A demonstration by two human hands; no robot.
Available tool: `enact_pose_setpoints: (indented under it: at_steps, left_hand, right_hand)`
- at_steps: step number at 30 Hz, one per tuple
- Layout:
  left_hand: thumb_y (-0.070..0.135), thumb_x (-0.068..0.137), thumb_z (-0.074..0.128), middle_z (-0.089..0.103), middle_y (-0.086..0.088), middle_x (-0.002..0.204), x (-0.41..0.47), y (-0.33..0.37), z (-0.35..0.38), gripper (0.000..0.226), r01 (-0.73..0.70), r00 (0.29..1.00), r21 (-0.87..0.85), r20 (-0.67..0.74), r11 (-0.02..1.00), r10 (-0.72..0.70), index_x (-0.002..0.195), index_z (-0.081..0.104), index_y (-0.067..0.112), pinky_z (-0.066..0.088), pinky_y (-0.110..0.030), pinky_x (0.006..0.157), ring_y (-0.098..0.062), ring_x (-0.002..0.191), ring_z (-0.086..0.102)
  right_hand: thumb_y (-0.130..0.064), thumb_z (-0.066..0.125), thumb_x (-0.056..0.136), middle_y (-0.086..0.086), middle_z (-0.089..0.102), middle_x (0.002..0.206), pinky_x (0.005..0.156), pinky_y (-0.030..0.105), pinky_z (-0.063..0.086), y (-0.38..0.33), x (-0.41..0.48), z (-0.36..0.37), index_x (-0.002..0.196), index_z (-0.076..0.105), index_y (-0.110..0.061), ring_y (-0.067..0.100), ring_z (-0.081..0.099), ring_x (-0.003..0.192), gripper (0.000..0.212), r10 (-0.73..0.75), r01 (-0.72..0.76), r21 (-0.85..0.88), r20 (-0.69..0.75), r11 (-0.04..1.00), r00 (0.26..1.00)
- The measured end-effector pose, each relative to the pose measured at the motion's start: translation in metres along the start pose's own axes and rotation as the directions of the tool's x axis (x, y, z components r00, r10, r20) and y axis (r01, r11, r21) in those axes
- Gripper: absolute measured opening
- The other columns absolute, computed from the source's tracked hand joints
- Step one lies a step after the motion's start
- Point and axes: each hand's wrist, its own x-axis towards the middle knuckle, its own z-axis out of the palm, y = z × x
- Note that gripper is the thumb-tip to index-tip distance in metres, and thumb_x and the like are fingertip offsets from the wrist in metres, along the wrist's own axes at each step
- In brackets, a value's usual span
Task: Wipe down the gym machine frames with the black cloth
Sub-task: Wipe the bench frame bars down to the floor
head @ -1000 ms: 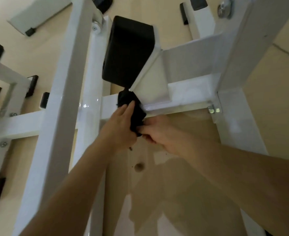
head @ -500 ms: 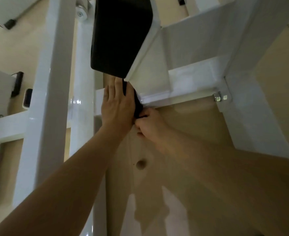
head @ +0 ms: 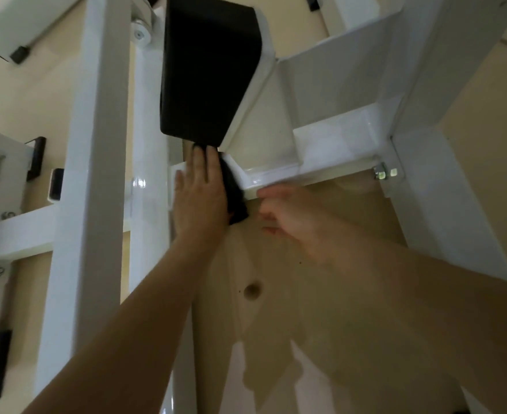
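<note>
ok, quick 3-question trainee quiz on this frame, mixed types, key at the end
1. True or false: the left hand presses the black cloth with flat fingers against the white frame, just below the black pad.
2. Where is the bolt? A) on the frame, right of both hands; B) on the black pad; C) under the left hand.
3. Fill in: the blurred right hand sits to the ___ of the cloth.
Key: 1 true; 2 A; 3 right.
</note>
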Motion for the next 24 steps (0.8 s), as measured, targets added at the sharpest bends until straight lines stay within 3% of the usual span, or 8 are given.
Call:
enact_pose_setpoints:
  at_steps: [3,7,11,14,16,19,22,24]
  left_hand:
    - [0.027,0.088,0.067,0.009,-0.015,0.16,-0.003,0.043,-0.004,0.09,0.042,0.999,-0.098,-0.013,0.994,-0.043,0.152,0.008,0.005,0.014,-0.038,0.12,-0.027,0.148,0.006]
    - [0.019,0.095,0.054,0.002,-0.012,0.161,-0.027,0.062,-0.015,0.083,0.168,0.985,-0.281,0.01,0.945,-0.172,0.151,-0.006,0.006,0.022,-0.034,0.118,-0.023,0.148,0.006]
    - [0.023,0.085,0.061,0.045,-0.011,0.141,-0.035,0.068,-0.033,0.067,0.158,0.987,-0.427,0.068,0.89,-0.142,0.142,0.029,0.007,0.049,-0.035,0.094,-0.027,0.127,0.047]
    - [0.048,0.081,0.062,0.059,0.008,0.102,-0.035,0.056,-0.042,0.041,0.141,0.989,-0.626,0.048,0.767,-0.142,0.113,0.052,0.024,0.039,-0.016,0.064,-0.011,0.09,0.057]
    - [0.054,0.079,0.065,0.056,0.009,0.104,-0.037,0.05,-0.041,0.042,0.159,0.979,-0.683,0.017,0.713,-0.201,0.108,0.058,0.025,0.035,-0.012,0.065,-0.008,0.089,0.053]
    - [0.046,0.081,0.069,0.046,0.004,0.113,-0.036,0.05,-0.032,0.041,0.301,0.934,-0.683,0.07,0.665,-0.352,0.109,0.053,0.021,0.038,-0.014,0.07,-0.012,0.092,0.051]
    - [0.039,0.088,0.064,0.059,-0.002,0.107,-0.029,0.065,-0.029,0.029,0.318,0.935,-0.585,0.062,0.747,-0.349,0.104,0.06,0.016,0.043,-0.018,0.065,-0.014,0.085,0.057]
    - [0.031,0.089,0.064,0.066,-0.004,0.098,-0.026,0.093,-0.036,0.019,0.156,0.974,-0.552,-0.05,0.819,-0.219,0.101,0.065,0.015,0.047,-0.024,0.068,-0.018,0.086,0.063]
  right_hand:
    - [-0.013,0.057,0.091,0.013,0.068,0.109,0.084,0.041,0.057,-0.002,-0.003,-0.017,0.096,0.067,-0.014,0.022,0.065,0.101,0.011,0.096,-0.096,0.121,0.003,0.988,0.995]
    - [-0.036,0.06,0.092,0.002,0.071,0.106,0.078,0.038,0.058,-0.001,-0.006,-0.016,0.105,0.068,-0.021,0.021,0.066,0.1,0.021,0.183,-0.202,0.148,0.136,0.968,0.974]
    - [-0.018,0.065,0.089,0.014,0.071,0.094,0.068,0.03,0.057,-0.009,-0.005,-0.008,0.093,0.069,-0.007,0.025,0.067,0.083,0.012,0.074,-0.061,0.144,-0.088,0.988,0.993]
    - [-0.005,0.059,0.089,0.019,0.068,0.092,0.076,0.046,0.059,-0.02,-0.004,-0.018,0.079,0.062,-0.007,0.031,0.067,0.083,0.01,-0.008,0.055,0.165,-0.269,0.985,0.963]
    - [-0.002,0.06,0.089,0.017,0.065,0.08,0.072,0.044,0.059,-0.028,-0.004,-0.028,0.077,0.061,-0.002,0.028,0.068,0.071,0.012,-0.02,0.108,0.208,-0.384,0.972,0.923]
    - [-0.007,0.058,0.092,0.008,0.065,0.076,0.05,0.022,0.056,-0.029,-0.005,-0.044,0.086,0.063,-0.005,0.009,0.063,0.051,0.009,-0.043,0.193,0.195,-0.586,0.962,0.809]
    - [-0.023,0.065,0.087,0.0,0.064,0.081,0.057,0.019,0.055,-0.018,-0.011,-0.044,0.094,0.059,-0.008,0.005,0.062,0.062,0.017,-0.06,0.276,0.254,-0.625,0.927,0.778]
    - [-0.042,0.07,0.078,-0.001,0.065,0.09,0.066,0.019,0.054,-0.01,-0.013,-0.039,0.102,0.056,-0.015,0.008,0.065,0.076,0.039,-0.144,0.258,0.102,-0.611,0.961,0.779]
